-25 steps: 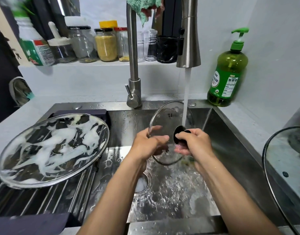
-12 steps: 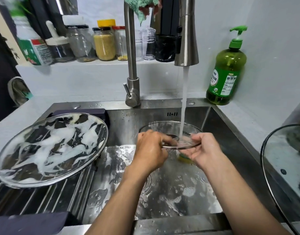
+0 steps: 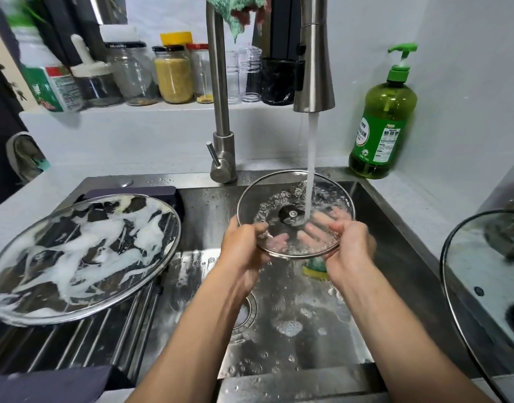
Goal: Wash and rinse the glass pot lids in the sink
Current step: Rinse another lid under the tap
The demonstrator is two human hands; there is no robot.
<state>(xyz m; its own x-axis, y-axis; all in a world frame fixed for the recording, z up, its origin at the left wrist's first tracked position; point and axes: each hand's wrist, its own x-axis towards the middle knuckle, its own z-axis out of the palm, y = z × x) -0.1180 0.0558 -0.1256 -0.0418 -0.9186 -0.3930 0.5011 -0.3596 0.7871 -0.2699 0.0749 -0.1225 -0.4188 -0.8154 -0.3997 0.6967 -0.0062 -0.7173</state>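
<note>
We see the steel sink (image 3: pixel 395 242) under both hands, and left of our left hand (image 3: pixel 244 242) a big soapy glass lid (image 3: pixel 84 257) lying on the drying rack (image 3: pixel 75 344); right of our right hand (image 3: pixel 351 245) is another large glass lid (image 3: pixel 482 286). Between the hands sits the small glass lid (image 3: pixel 296 212), underside up beneath the faucet (image 3: pixel 314 53) stream, each hand gripping its near rim, thumb on top and fingers below. A sponge (image 3: pixel 315 267) shows just under the right hand.

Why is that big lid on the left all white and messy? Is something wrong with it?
Nothing is broken. The big lid lies tilted on the drying rack, streaked with soap foam, not rinsed yet. Both hands hold the small lid under the running water.
</note>
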